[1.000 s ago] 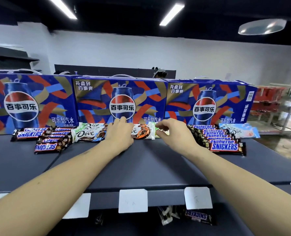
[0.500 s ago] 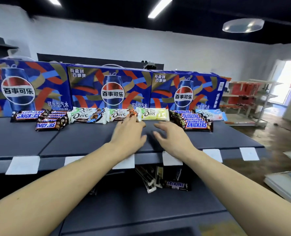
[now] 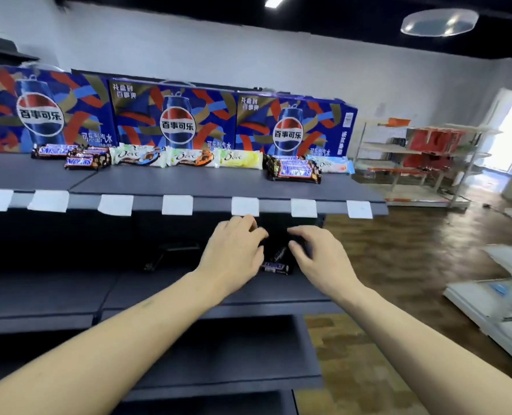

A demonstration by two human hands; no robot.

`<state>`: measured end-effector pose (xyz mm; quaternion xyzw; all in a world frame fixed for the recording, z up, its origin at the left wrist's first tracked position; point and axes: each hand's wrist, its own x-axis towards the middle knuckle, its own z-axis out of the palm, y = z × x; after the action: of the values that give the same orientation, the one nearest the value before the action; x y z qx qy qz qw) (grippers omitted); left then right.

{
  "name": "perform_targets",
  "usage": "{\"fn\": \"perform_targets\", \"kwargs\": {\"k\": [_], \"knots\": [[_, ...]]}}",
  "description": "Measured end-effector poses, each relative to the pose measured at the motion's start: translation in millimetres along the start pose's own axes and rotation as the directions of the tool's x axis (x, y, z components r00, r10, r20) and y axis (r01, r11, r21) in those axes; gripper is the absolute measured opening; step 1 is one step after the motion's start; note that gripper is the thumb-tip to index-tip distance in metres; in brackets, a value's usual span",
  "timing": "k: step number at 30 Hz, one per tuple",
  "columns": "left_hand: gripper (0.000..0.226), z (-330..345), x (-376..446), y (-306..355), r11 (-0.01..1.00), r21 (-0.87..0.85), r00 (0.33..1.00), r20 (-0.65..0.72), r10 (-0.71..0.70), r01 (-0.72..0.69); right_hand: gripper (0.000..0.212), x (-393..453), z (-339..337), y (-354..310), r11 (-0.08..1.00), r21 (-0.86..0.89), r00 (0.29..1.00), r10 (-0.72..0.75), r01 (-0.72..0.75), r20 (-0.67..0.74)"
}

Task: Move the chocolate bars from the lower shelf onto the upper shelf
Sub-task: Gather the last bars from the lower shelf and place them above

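Your left hand (image 3: 233,253) and right hand (image 3: 320,259) are both extended under the upper shelf (image 3: 188,182), into the dark bay above the lower shelf (image 3: 69,295). The fingers of both hands are spread and curved. Neither grip is closed on anything; both are released.

The Snickers bars on the lower shelf (image 3: 275,265) lie between your two hands. One bar lies flat at the front with its label readable. Another stands tilted behind it. Further bars may sit deeper in the shadow, but the count cannot be told. Your left hand is just beside the front bar; contact cannot be confirmed. Your right fingertips (image 3: 293,244) are near the tilted bar.

The upper shelf already carries, from left to right:
- a Snickers pile at the left (image 3: 78,157)
- three Dove bars (image 3: 188,157) laid end to end
- a Snickers stack at the right (image 3: 293,170)
- one pale blue Dove bar (image 3: 332,164), behind and to the right of that stack

Three blue Pepsi cartons (image 3: 176,115) stand upright behind these bars. White label tags (image 3: 176,205) hang along the front edge of the upper shelf.
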<state>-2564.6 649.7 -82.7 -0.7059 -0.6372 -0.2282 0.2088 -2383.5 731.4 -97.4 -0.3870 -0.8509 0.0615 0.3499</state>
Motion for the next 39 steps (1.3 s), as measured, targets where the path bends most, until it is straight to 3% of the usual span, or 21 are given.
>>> {"fn": "perform_targets", "kwargs": {"k": [9, 20, 27, 32, 36, 39], "knots": [[0.034, 46.9, -71.5, 43.0, 0.990, -0.020, 0.962, 0.237, -0.134, 0.142, 0.040, -68.1, 20.7, 43.1, 0.994, 0.055, 0.962, 0.080, -0.097, 0.261], [0.045, 157.0, -56.3, -3.0, 0.965, -0.014, 0.905, 0.350, -0.242, 0.264, 0.048, -34.0, 129.2, 102.8, 0.988, 0.004, 0.910, 0.138, -0.152, 0.392], [0.052, 253.0, -31.8, -55.7, 0.954, 0.069, 0.874, 0.387, -0.295, 0.292, 0.048, 19.1, 213.3, 163.4, 0.984, -0.030, 0.937, 0.178, -0.177, 0.300], [0.066, 299.8, -3.7, -88.7, 0.897, 0.109, 0.820, 0.372, -0.436, 0.428, 0.049, 48.0, 258.2, 198.9, 0.979, -0.041, 0.946, 0.205, -0.201, 0.251], [0.090, 312.2, 21.4, -114.8, 0.902, 0.086, 0.792, 0.447, -0.414, 0.423, 0.033, 45.4, 265.8, 205.3, 0.967, 0.075, 0.957, 0.226, -0.243, 0.182], [0.089, 313.2, 28.3, -127.2, 0.912, 0.099, 0.754, 0.531, -0.387, 0.398, 0.028, 39.4, 259.8, 203.5, 0.950, 0.160, 0.958, 0.247, -0.269, 0.146]]}}
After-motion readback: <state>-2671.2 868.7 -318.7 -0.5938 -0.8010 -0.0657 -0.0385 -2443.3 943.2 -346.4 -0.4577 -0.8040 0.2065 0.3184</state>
